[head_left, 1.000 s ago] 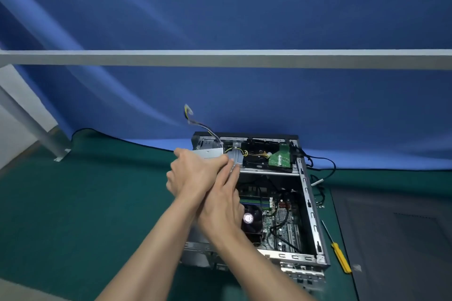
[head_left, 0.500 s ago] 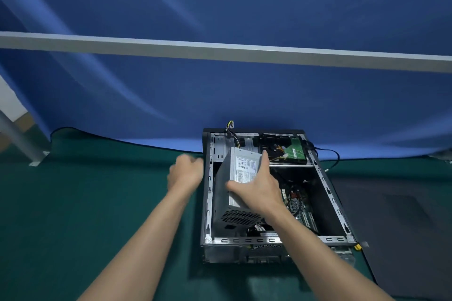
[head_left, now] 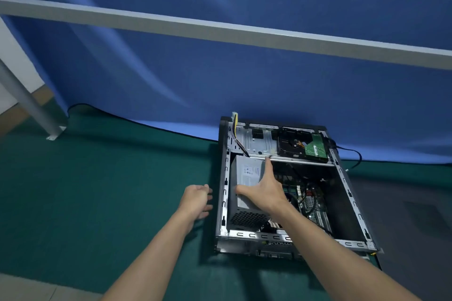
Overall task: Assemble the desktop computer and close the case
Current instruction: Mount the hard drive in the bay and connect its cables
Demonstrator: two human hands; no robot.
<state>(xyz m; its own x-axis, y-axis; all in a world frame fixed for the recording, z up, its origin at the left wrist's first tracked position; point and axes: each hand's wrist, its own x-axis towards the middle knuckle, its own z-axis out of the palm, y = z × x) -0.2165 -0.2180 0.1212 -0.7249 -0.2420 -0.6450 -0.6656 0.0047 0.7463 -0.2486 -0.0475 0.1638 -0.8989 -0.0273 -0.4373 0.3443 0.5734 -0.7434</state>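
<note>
Grey power supply (head_left: pixel 246 175), right hand (head_left: pixel 265 193) pressing (fingers spread)

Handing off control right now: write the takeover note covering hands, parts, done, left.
Left hand: open, empty, beside the left wall of the case, above the green mat.
Right hand: open, spread flat on the power supply.
Parts: power supply lies inside the case along its left wall; hard drive in the far bay; motherboard exposed.
Done: power supply placed in the case.
Left: fastening cannot be judged; yellow cables stick up loose at the far left corner; case open.
</note>
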